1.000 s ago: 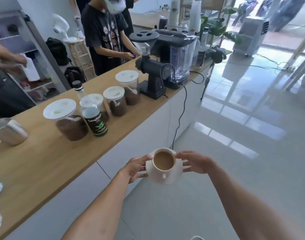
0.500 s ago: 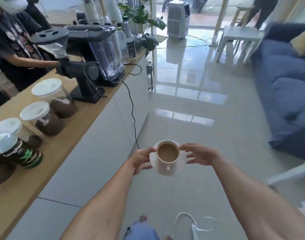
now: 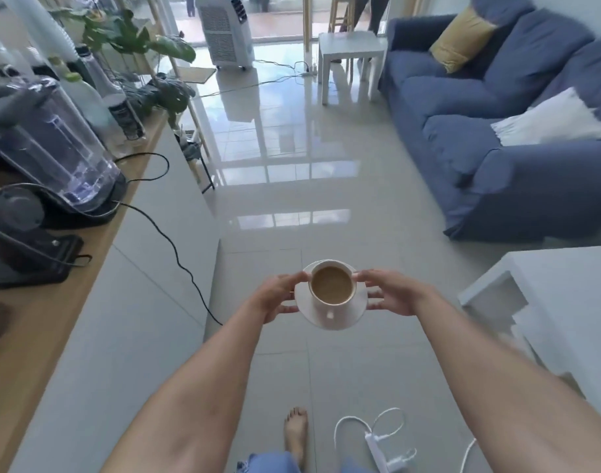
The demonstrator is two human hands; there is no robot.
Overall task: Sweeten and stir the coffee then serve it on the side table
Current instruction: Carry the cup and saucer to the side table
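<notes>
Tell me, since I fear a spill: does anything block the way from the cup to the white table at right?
Nothing visible does. Both hands hold the saucer with the coffee cup; bare floor lies between it and the white table.

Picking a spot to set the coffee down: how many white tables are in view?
2. One small white table stands at the far end of the blue sofa, near the glass doors. The other white table is close by on the right, partly cut off by the frame.
</notes>
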